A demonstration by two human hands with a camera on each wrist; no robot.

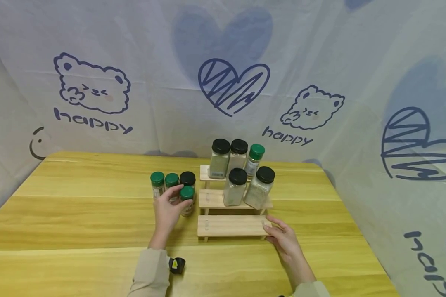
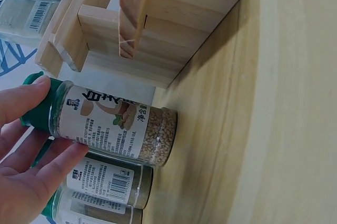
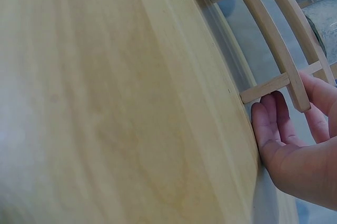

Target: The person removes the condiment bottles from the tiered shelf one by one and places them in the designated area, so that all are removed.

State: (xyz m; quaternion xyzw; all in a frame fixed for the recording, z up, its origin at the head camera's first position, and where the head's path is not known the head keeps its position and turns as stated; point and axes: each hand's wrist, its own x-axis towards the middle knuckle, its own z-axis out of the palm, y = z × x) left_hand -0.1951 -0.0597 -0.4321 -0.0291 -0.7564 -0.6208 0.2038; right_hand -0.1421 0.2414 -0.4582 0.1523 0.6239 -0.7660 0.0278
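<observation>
My left hand (image 1: 167, 212) pinches the green cap of a small glass spice jar (image 2: 113, 121) between thumb and fingers. Pale seeds show below its label, and it stands nearly upright; I cannot tell whether its base touches the table. My right hand (image 1: 285, 241) grips the right end of the lowest step of a three-step wooden spice rack (image 1: 230, 226). In the right wrist view its fingers curl beneath that step beside a leg. Close behind the held jar are a black-capped jar (image 1: 187, 178) and two green-capped jars, one of them at the far left (image 1: 157, 179).
On the rack's top step stand two black-capped jars (image 1: 219, 159) and a green-capped jar (image 1: 253, 161). The middle step bears two black-capped jars (image 1: 235, 187). A yellow wooden table (image 1: 78, 218) lies beneath, with a printed cloth (image 1: 160, 41) behind and at the sides.
</observation>
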